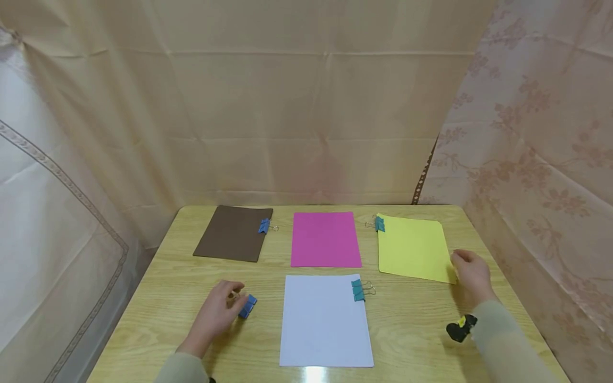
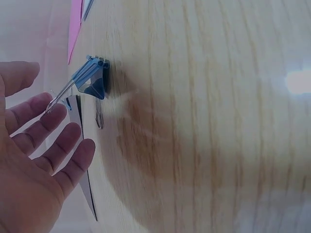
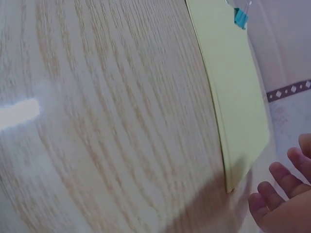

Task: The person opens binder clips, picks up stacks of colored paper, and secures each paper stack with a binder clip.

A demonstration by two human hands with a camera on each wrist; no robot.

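My left hand (image 1: 216,315) is at a blue binder clip (image 1: 248,307) that stands on the table left of the white paper stack (image 1: 323,324). In the left wrist view the thumb and fingers (image 2: 73,172) are spread apart, and one wire handle of the clip (image 2: 95,80) reaches up to the fingertips without being pinched. At the far right, my right hand (image 1: 471,274) is beside the right edge of the yellow paper stack (image 1: 414,247). Its fingers (image 3: 284,182) are loosely bent around nothing, close to the stack's near corner.
A brown stack (image 1: 232,234) with a blue clip (image 1: 264,226) lies back left, a magenta stack (image 1: 325,239) at back centre. Teal clips sit on the yellow stack's left edge (image 1: 380,223) and the white stack's right edge (image 1: 358,290). Curtains (image 1: 287,106) surround the wooden table (image 1: 407,330).
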